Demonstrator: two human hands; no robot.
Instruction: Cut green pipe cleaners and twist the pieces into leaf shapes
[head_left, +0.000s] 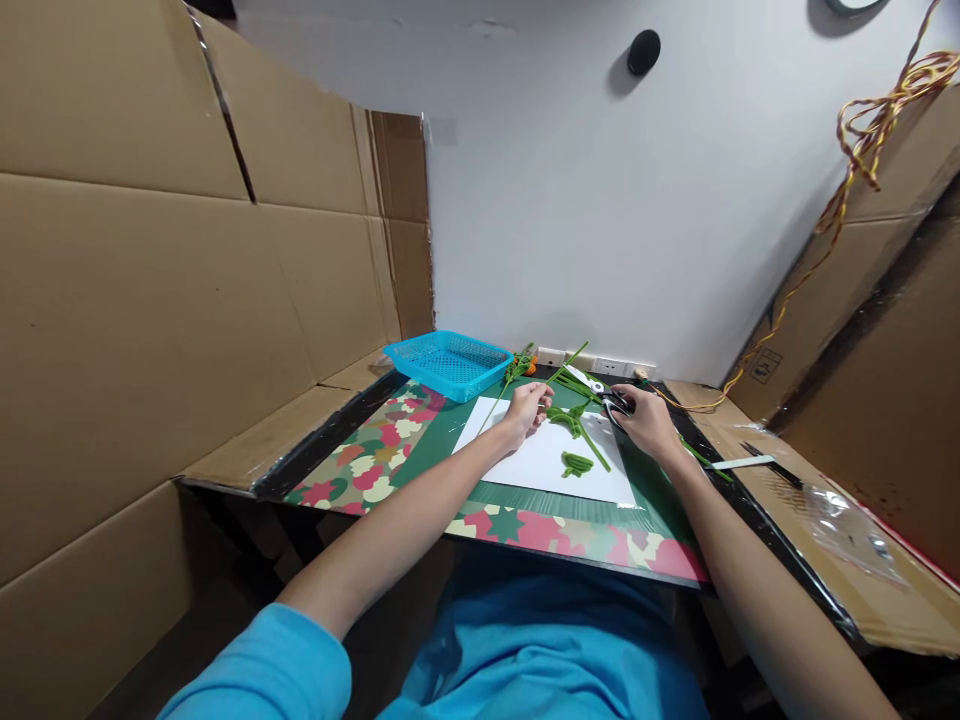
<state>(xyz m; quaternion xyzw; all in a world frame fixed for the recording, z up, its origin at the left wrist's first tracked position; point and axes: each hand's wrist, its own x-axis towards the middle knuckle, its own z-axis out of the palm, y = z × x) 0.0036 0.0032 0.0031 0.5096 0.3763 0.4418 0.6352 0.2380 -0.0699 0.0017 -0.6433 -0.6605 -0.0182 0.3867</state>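
Observation:
My left hand [530,408] is closed in a pinch on a green pipe cleaner [568,362], which sticks up and to the right from its fingertips. My right hand [643,418] is wrapped round the dark handles of a pair of scissors [598,387], whose pale blades point up and left toward that pipe cleaner. Between and below the hands, a bent green fuzzy piece with a straight stem [596,445] lies on a white sheet of paper [517,470]. Nearer to me on the sheet is a coiled green leaf shape [577,464].
A blue mesh basket [457,385] stands at the back left, beside an orange and green fuzzy flower [531,364]. More green pipe cleaners lie behind the scissors. At right are a black pen-like tool [776,467], a white strip [742,462] and a plastic bag [847,530]. Cardboard walls flank the table.

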